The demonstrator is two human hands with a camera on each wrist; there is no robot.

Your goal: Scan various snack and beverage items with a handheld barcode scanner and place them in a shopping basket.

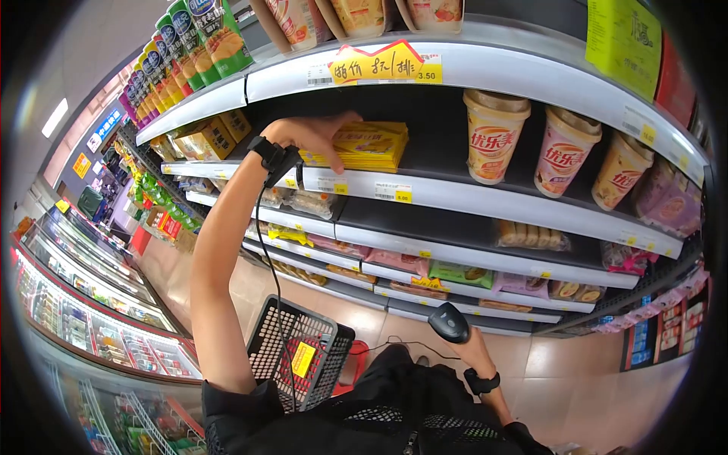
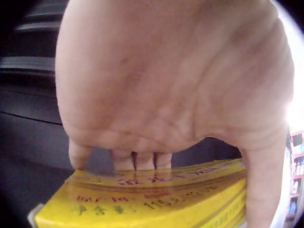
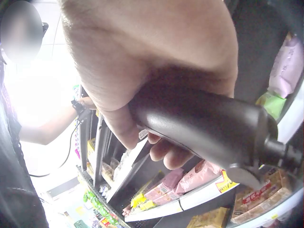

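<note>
My left hand [image 1: 309,138] reaches onto the upper-middle shelf and grips a stack of flat yellow packets [image 1: 378,144]. In the left wrist view the palm arches over the yellow packets [image 2: 156,197], with the thumb down the near side and the fingers at the far edge. The far fingertips are partly hidden. Low in front of the body, my right hand [image 1: 474,350] holds a black barcode scanner [image 1: 449,323], its head toward the shelves. The right wrist view shows fingers wrapped around the scanner's dark handle [image 3: 194,118].
Paper drink cups [image 1: 494,140] stand right of the packets on that shelf, and brown-yellow boxes [image 1: 212,138] sit left. A shelf edge [image 1: 356,64] with price tags runs overhead. A grey shopping basket [image 1: 292,349] is below; a cable [image 1: 277,288] hangs from the left wrist. Freezers [image 1: 83,303] line the left.
</note>
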